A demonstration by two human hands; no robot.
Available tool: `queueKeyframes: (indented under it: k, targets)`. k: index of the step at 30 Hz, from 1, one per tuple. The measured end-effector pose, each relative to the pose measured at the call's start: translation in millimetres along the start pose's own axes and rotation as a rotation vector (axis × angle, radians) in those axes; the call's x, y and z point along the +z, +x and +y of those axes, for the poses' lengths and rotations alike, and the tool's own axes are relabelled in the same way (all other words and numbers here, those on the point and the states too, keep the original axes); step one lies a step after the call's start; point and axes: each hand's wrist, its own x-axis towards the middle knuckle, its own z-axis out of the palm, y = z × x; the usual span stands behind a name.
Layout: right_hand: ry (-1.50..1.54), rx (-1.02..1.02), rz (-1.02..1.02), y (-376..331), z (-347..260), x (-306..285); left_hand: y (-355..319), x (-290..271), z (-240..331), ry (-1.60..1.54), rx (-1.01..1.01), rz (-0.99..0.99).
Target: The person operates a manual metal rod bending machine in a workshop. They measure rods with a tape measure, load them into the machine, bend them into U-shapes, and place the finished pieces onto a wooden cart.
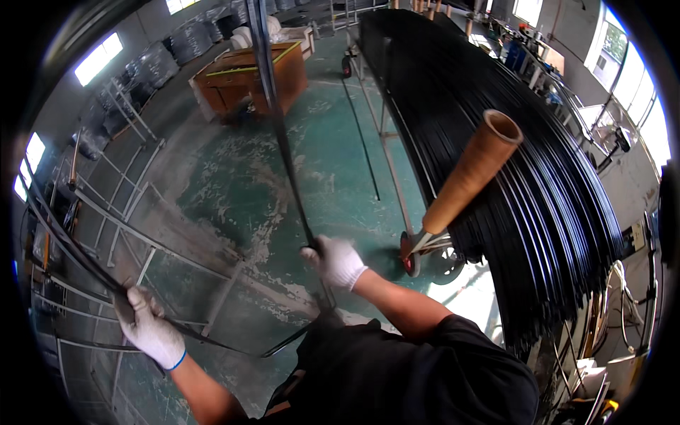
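My left hand (151,329), in a white glove, is closed round a bundle of long, thin black strips (79,258) at the left. These bend up toward the far left edge. In a similar glove, my right hand (340,263) grips another long black strip (285,145) in front of my body. That one rises steeply to the top of the view, and its lower end runs down close to my shirt. A dark length (219,345) also sags below, between my two hands. What exactly the strips are made of, I cannot tell.
To the right, a wheeled rack carries a thick pile of long black strips (489,134). A brown tube (471,173) sticks up at its near side. Metal frames (149,230) stand on the left. Farther off is a wooden desk (244,78) on the worn green floor (322,152).
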Motion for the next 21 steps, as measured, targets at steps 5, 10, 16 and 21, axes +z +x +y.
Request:
queueKeyframes:
  k: [5,10,16,21]
  targets:
    - [0.004,0.095,0.024,138,-9,-5,125,103,-93,-0.096,-0.113,-0.158]
    - [-0.063,0.251,0.079,271,11,-23,225,248,-148,0.013,-0.189,-0.286]
    - [-0.001,0.214,0.100,453,45,-28,330,388,-217,-0.004,-0.147,-0.327]
    - [-0.050,0.141,0.130,630,77,-37,426,517,-252,0.024,-0.081,-0.327]
